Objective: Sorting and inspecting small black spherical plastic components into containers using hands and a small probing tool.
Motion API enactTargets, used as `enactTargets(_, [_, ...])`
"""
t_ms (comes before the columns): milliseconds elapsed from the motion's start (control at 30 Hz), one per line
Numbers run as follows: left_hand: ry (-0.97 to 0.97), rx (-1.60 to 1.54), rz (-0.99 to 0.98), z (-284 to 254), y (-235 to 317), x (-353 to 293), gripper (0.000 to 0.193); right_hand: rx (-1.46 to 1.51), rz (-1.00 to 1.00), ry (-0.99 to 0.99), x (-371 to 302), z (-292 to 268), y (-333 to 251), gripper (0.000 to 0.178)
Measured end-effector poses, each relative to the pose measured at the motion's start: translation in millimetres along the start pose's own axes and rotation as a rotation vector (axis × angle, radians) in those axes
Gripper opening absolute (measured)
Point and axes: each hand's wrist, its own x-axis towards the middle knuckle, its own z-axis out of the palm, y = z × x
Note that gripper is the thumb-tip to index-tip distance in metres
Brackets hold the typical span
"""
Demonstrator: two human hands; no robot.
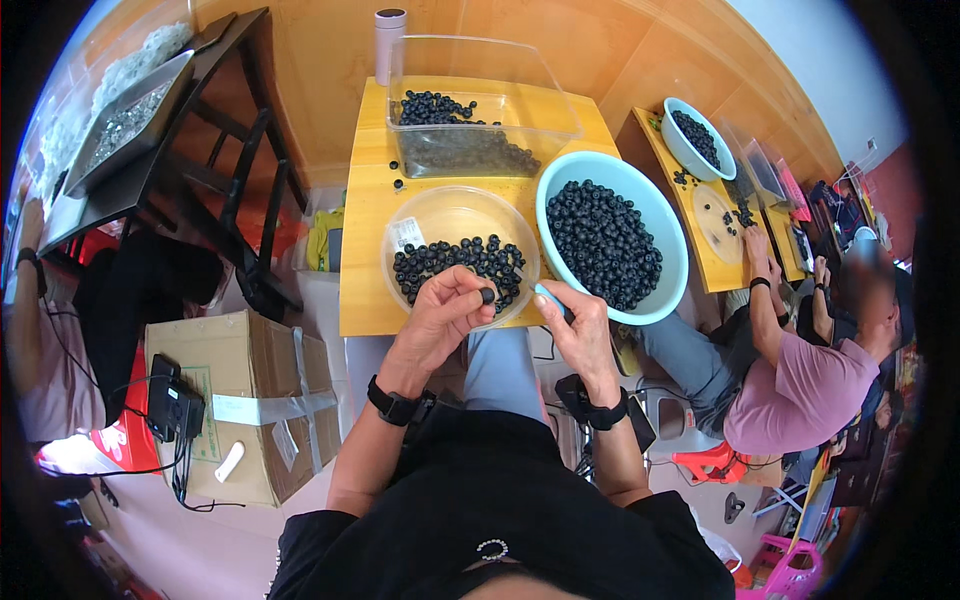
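Observation:
My left hand (448, 308) is closed in a pinch on a small round black bead-like piece (488, 296). In my right hand (580, 328) is a tool with a light blue handle (552, 297), its slim tip pointing toward the left hand. What kind of tool it is, I cannot tell. Both hands are over the near edge of a round clear plastic tray (440, 208), where many similar black pieces (425, 265) lie. Just right of it stands a light blue basin (672, 235) heaped with black pieces (605, 245).
Behind the tray, a clear plastic bin (480, 160) holds more black pieces on the wooden table (365, 230). A pink bottle (389, 45) stands at the back. A taped carton (240, 400) is at left. At right, another person (800, 385) works at a similar table.

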Motion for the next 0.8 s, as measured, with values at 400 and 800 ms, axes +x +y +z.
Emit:
enactTargets(400, [-0.024,0.116,-0.230,2,-6,-12,0.015,0.758,0.236,-0.234,-14,19,-13,0.010])
enactTargets(800, [0.111,0.294,-0.199,3,6,-6,0.012,0.334,0.102,-0.008,-8,-4,10,0.017])
